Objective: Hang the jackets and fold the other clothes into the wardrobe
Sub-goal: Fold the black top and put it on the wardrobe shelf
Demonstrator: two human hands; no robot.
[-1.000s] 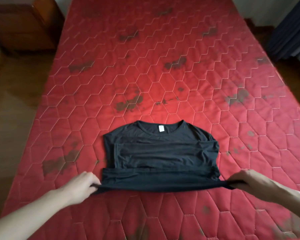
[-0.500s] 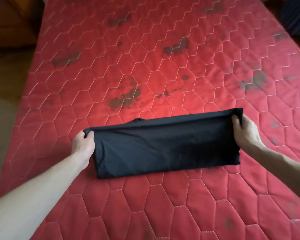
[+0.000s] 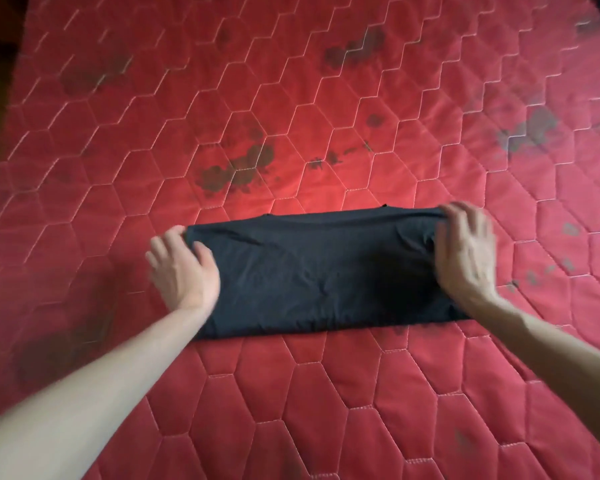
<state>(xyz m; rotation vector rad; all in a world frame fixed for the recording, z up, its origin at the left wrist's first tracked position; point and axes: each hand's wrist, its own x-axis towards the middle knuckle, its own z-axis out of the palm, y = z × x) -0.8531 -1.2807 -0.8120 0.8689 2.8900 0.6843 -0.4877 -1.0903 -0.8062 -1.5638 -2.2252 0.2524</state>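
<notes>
A red quilted bed (image 3: 326, 393) carries the black shirt (image 3: 319, 268), folded into a flat band. The left hand (image 3: 184, 268) rests spread on its left end; the right hand (image 3: 465, 258), blurred, pinches the far right corner, probably squaring the fold.

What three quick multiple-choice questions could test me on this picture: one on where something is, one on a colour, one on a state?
1. Where does the shirt lie?
A. On the quilted bed cover
B. On a chair
C. On a hanger

2. What colour is the shirt?
A. White
B. Black
C. Green

3. How is the shirt now?
A. Spread out flat
B. Crumpled in a ball
C. Folded into a long band

Answers: 1 A, the red quilting shows all round it. 2 B, it is dark against the red. 3 C, the left hand and the right hand rest at its two ends.
</notes>
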